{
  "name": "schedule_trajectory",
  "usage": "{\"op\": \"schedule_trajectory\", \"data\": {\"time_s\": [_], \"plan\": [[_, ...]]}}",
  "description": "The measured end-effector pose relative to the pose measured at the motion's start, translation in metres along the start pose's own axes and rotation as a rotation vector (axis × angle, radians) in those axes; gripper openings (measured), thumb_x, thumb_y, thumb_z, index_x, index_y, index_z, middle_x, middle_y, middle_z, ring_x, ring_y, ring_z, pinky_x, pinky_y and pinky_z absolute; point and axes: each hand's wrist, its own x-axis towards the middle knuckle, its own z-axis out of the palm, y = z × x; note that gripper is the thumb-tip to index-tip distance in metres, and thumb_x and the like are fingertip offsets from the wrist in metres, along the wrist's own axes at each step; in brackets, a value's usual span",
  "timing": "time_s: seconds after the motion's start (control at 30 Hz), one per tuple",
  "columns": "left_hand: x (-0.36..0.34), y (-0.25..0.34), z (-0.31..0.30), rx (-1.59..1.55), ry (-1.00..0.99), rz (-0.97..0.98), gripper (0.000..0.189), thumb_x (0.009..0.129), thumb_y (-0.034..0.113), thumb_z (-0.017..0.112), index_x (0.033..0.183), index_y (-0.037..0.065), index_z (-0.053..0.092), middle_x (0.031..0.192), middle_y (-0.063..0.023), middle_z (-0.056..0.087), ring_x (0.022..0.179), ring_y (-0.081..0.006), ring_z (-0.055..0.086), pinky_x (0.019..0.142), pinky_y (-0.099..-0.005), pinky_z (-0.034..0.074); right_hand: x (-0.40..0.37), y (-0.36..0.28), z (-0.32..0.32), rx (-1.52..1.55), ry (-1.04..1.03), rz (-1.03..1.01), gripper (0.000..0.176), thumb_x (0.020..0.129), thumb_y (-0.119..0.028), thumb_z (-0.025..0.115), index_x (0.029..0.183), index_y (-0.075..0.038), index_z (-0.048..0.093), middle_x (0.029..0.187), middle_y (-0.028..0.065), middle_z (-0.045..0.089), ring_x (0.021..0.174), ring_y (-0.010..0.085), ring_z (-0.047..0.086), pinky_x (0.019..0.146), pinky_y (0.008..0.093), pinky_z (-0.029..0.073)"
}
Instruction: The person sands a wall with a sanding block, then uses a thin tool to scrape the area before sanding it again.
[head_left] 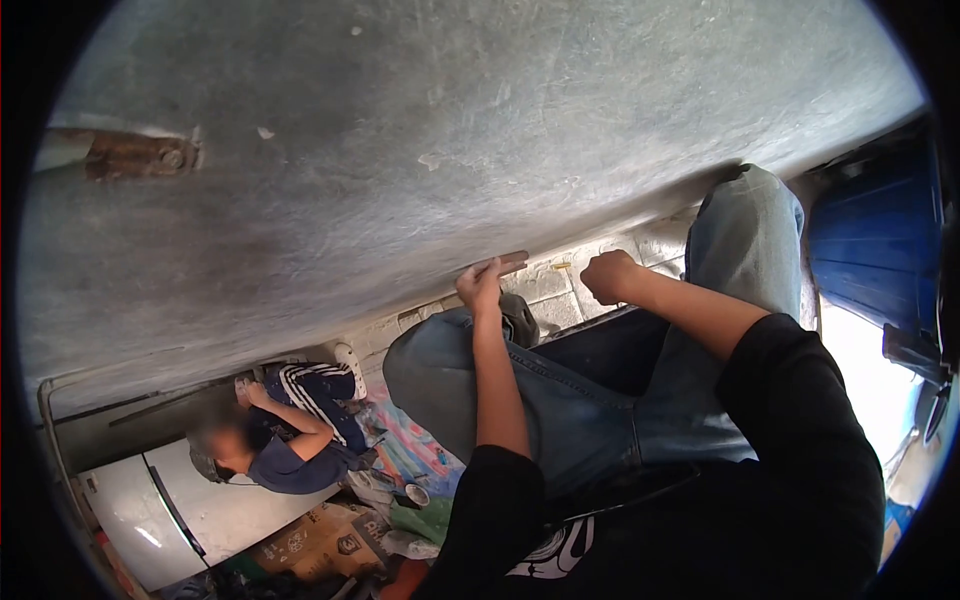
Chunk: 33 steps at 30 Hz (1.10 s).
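Observation:
My left hand (479, 286) is closed around a flat reddish-brown strip (513, 262), held close to the lower part of a grey wall (380, 150). The strip juts out past my fingertips on the right. Over the pale tiled floor (552, 312), my right hand (608, 277) is curled into a fist, and what it holds, if anything, is hidden. A small yellow object (562, 266) lies on the floor between my two hands.
My bent knees in jeans (745, 240) flank the hands. A blue container (875, 230) stands at right. Lower left, another person (295, 440) works at the wall beside a white refrigerator (130, 515), cardboard (310, 540) and a colourful cloth (405, 430). A rusty metal bracket (145, 156) protrudes upper left.

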Motion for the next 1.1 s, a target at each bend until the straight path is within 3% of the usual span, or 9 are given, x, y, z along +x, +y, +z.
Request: {"op": "schedule_trajectory", "data": {"time_s": [0.1, 0.2, 0.3, 0.37, 0.57, 0.73, 0.83, 0.97, 1.1], "plan": [[-0.013, 0.031, -0.013, 0.037, 0.012, -0.051, 0.01, 0.068, 0.007, 0.064, 0.074, 0.0, 0.06, 0.062, -0.0038, 0.057, 0.046, -0.0044, 0.043, 0.04, -0.0167, 0.032, 0.001, -0.003, -0.005, -0.002, -0.033, 0.012, 0.018, 0.066, -0.009, 0.053, 0.082, -0.006, 0.061, 0.087, 0.0125, 0.059, 0.082, 0.0243, 0.058, 0.064, 0.0347, 0.047], [0.02, -0.011, -0.028, 0.046, 0.19, 0.024, 0.011, 0.068, 0.007, 0.064, 0.074, -0.001, 0.06, 0.06, -0.0028, 0.055, 0.046, -0.0043, 0.043, 0.039, -0.0163, 0.031, 0.009, -0.004, 0.0, -0.013, -0.038, -0.006, 0.018, 0.067, -0.009, 0.053, 0.083, -0.006, 0.061, 0.087, 0.0119, 0.059, 0.083, 0.0243, 0.057, 0.064, 0.0348, 0.047], [0.006, 0.01, -0.025, 0.07, 0.12, 0.111, 0.011, 0.068, 0.007, 0.064, 0.074, -0.002, 0.06, 0.059, -0.002, 0.054, 0.046, -0.0047, 0.044, 0.04, -0.0165, 0.033, 0.008, 0.0, 0.004, -0.026, 0.019, -0.016, 0.018, 0.068, -0.018, 0.056, 0.079, -0.005, 0.059, 0.08, 0.0129, 0.059, 0.076, 0.0266, 0.058, 0.061, 0.0361, 0.047], [0.003, 0.024, -0.029, 0.102, 0.082, 0.075, 0.01, 0.068, 0.006, 0.064, 0.074, -0.002, 0.06, 0.06, -0.0025, 0.055, 0.047, -0.0054, 0.045, 0.041, -0.017, 0.035, 0.002, -0.006, -0.004, -0.018, -0.043, 0.012, 0.018, 0.066, -0.008, 0.053, 0.082, -0.005, 0.061, 0.086, 0.0122, 0.059, 0.082, 0.0247, 0.058, 0.064, 0.0349, 0.047], [0.022, 0.001, -0.035, 0.152, 0.185, 0.038, 0.01, 0.069, 0.004, 0.062, 0.075, -0.003, 0.06, 0.063, -0.0039, 0.056, 0.048, -0.0061, 0.046, 0.041, -0.0172, 0.035, 0.008, -0.004, 0.0, -0.013, -0.03, 0.003, 0.019, 0.066, -0.009, 0.053, 0.082, -0.006, 0.061, 0.088, 0.0123, 0.059, 0.083, 0.0247, 0.057, 0.065, 0.0349, 0.047], [0.0, 0.033, -0.037, 0.23, 0.003, 0.092, 0.012, 0.069, 0.002, 0.06, 0.079, -0.006, 0.058, 0.067, -0.0063, 0.058, 0.055, -0.0106, 0.054, 0.048, -0.0198, 0.044, 0.005, -0.003, -0.001, -0.024, -0.027, 0.019, 0.018, 0.066, -0.009, 0.053, 0.082, -0.006, 0.061, 0.088, 0.0127, 0.059, 0.082, 0.025, 0.057, 0.064, 0.0349, 0.047], [0.01, 0.011, -0.034, 0.228, 0.016, 0.16, 0.012, 0.07, 0.001, 0.059, 0.079, -0.007, 0.058, 0.066, -0.0072, 0.058, 0.058, -0.0118, 0.056, 0.046, -0.0201, 0.045, 0.01, -0.006, -0.001, -0.023, -0.047, 0.0, 0.021, 0.065, -0.009, 0.053, 0.085, -0.005, 0.061, 0.089, 0.0125, 0.058, 0.083, 0.0251, 0.057, 0.065, 0.0349, 0.047], [0.011, 0.01, -0.035, 0.375, -0.014, 0.266, 0.01, 0.071, 0.0, 0.057, 0.078, -0.007, 0.058, 0.067, -0.0098, 0.06, 0.054, -0.0137, 0.057, 0.044, -0.0201, 0.045, 0.01, -0.002, 0.005, -0.021, -0.057, 0.024, 0.021, 0.065, -0.008, 0.054, 0.084, -0.005, 0.061, 0.088, 0.0127, 0.058, 0.083, 0.0254, 0.057, 0.063, 0.0348, 0.047], [0.016, -0.007, -0.034, 0.554, 0.051, 0.317, 0.014, 0.07, 0.011, 0.059, 0.066, -0.002, 0.058, 0.057, -0.0105, 0.059, 0.046, -0.0159, 0.058, 0.046, -0.0265, 0.042, 0.011, -0.003, 0.003, -0.026, -0.073, 0.032, 0.021, 0.065, -0.008, 0.054, 0.084, -0.005, 0.061, 0.089, 0.0126, 0.058, 0.084, 0.0249, 0.057, 0.065, 0.0344, 0.047]]}}
